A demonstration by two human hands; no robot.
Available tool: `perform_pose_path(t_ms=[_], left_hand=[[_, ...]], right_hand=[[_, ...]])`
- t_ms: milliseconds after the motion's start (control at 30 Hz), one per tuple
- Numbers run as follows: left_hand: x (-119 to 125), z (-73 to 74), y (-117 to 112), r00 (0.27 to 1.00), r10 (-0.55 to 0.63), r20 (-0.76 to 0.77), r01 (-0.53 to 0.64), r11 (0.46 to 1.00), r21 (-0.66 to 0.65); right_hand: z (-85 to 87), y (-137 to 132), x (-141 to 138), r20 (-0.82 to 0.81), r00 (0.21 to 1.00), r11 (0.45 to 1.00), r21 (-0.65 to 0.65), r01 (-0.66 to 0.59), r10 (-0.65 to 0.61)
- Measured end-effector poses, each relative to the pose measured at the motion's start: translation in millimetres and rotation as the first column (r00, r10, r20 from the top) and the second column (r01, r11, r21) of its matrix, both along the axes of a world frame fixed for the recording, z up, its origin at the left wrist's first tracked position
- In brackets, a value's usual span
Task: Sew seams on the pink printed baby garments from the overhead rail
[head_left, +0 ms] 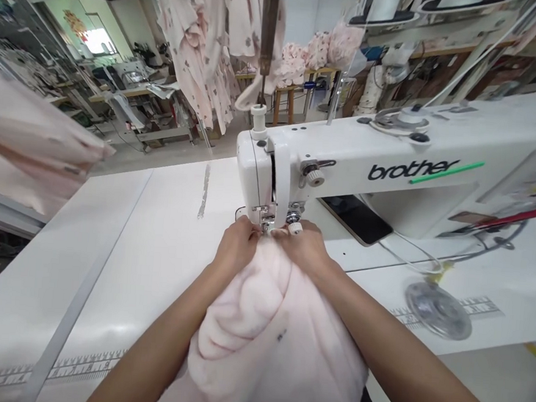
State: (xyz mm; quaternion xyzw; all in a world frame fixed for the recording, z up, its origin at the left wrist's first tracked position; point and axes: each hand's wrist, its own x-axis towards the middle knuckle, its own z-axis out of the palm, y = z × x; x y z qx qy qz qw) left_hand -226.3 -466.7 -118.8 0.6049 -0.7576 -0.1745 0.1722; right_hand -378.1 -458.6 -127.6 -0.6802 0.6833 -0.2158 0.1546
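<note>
Pinching pink cloth with left hand and right hand, both curled shut on it, presser foot just ahead; probably best to keep edge taut, hands clear

The fingers hide the front edge of the pink fabric, whose lower part is cut off below.

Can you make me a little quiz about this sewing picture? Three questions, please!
1. True or false: the left hand and the right hand both grip the pink cloth at the sewing machine.
2. What lies on the table under the machine's arm? A) a phone B) a cup C) a shoe
3. Fill in: the word printed on the machine is ____.
Key: 1 true; 2 A; 3 brother.
</note>
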Motion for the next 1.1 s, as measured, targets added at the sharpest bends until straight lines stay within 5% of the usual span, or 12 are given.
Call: perform_pose_path(t_ms=[700, 1100], left_hand=[[-0.9, -5.1, -6.9, 0.998, 0.017, 0.052, -0.012, 0.995, -0.101], [2.6, 1.9, -3.4, 1.0, -0.022, 0.018, 0.024, 0.994, -0.106]], right_hand=[[-13.5, -5.3, 6.6, -0.029, 0.999, 0.995, -0.094, 0.019, -0.021], [-0.8, 13.0, -15.5, 0.189, 0.959, 0.97, -0.158, -0.184, 0.212]])
